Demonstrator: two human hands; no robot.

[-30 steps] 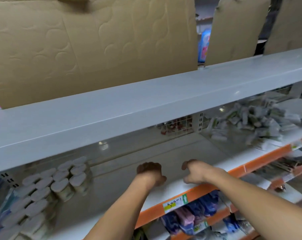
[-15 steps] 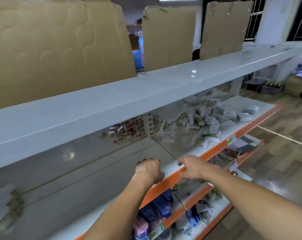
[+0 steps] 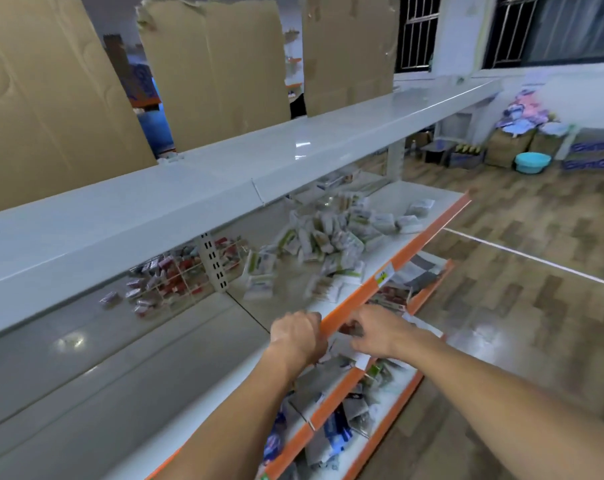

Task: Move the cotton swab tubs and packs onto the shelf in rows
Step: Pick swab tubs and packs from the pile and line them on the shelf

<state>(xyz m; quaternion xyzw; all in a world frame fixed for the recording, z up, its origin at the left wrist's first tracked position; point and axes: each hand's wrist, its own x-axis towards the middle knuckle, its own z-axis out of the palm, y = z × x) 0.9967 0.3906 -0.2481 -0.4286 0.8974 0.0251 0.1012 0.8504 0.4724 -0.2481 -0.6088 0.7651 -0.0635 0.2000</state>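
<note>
A loose pile of white and green cotton swab packs (image 3: 328, 244) lies on the right section of the middle shelf (image 3: 189, 344). The white tubs are out of view. My left hand (image 3: 297, 336) hovers over the shelf's front edge with its fingers curled into a fist and nothing in it. Just right of it, my right hand (image 3: 376, 332) hangs past the orange edge strip (image 3: 390, 271), fingers loosely bent and holding nothing. Both hands are short of the pile, apart from it.
A white upper shelf (image 3: 224, 188) overhangs the work area, with cardboard sheets (image 3: 217, 71) standing on it. Red packs (image 3: 168, 278) show behind a wire grid. Lower shelves (image 3: 338, 427) hold mixed goods. Wooden floor, boxes (image 3: 508, 147) and a blue basin (image 3: 532, 162) lie to the right.
My view has swung right: the tubs at the left dropped out of sight and the pile of packs came nearer. Both hands moved right along the shelf's front edge, still holding nothing.
</note>
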